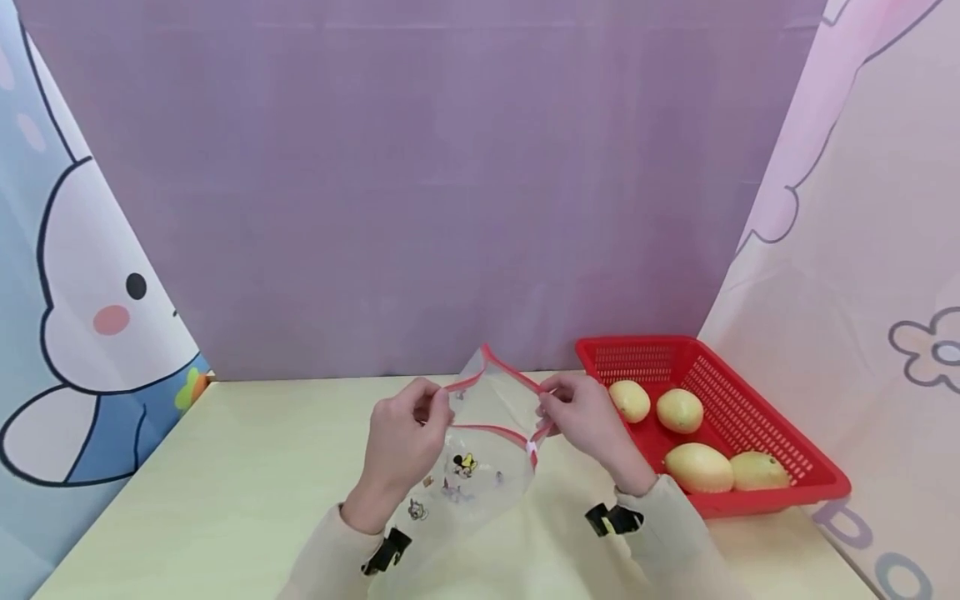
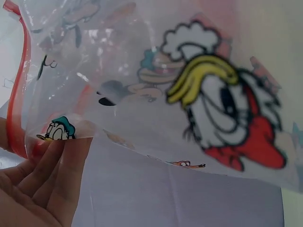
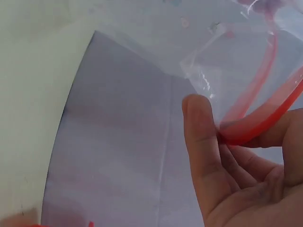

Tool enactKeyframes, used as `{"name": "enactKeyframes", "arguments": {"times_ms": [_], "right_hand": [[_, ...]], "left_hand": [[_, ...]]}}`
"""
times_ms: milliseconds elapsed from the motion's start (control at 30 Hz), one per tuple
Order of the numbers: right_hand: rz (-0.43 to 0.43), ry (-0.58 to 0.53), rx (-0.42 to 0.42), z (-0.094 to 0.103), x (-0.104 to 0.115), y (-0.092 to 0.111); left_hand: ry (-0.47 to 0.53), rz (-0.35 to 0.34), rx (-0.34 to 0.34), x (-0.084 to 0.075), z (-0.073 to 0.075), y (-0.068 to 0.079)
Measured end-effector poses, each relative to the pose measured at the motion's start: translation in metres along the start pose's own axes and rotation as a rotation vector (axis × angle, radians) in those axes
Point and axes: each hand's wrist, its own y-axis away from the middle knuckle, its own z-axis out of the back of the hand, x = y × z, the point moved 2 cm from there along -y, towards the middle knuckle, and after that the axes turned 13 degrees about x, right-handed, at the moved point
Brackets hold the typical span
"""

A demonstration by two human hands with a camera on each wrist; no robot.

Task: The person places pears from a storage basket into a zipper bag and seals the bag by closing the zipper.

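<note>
Between the two hands hangs a clear zip bag with a red zip edge and printed cartoon characters. Its mouth is spread wide. My left hand pinches the left side of the rim; in the left wrist view the fingers lie against the film by the red strip. My right hand pinches the right side of the rim, close to a white slider. In the right wrist view the red strip bends between thumb and fingers. No contents show inside the bag.
A red plastic basket stands at the right on the pale yellow table, just beyond my right hand. Several yellow mangoes lie in it. A purple backdrop rises behind, with printed cloth along the left side.
</note>
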Motion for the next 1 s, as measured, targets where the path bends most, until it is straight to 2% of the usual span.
{"name": "enactKeyframes", "arguments": {"times_ms": [133,267,367,500,633,767,900,1000], "right_hand": [[-0.048,0.061,0.077,0.010,0.006,-0.006],[-0.088,0.175,0.148,0.018,0.014,-0.013],[-0.057,0.280,0.201,0.021,0.020,-0.017],[0.028,0.390,0.256,0.021,0.024,-0.023],[0.089,0.486,0.279,0.021,0.025,-0.028],[0.113,0.543,0.297,0.023,0.023,-0.029],[0.104,0.603,0.301,0.029,0.017,-0.028],[0.088,0.713,0.267,0.037,0.009,-0.029]], "left_hand": [[-0.005,0.008,-0.012,-0.001,0.000,-0.002],[0.008,0.017,-0.019,-0.001,-0.002,-0.002],[0.015,0.030,-0.025,-0.001,-0.004,-0.002],[0.011,0.052,-0.039,0.000,-0.005,-0.001],[0.009,0.071,-0.049,0.001,-0.005,-0.001],[0.008,0.080,-0.051,0.002,-0.005,0.000],[0.002,0.079,-0.040,0.003,-0.005,0.001],[0.004,0.080,-0.028,0.003,-0.006,0.000]]}}
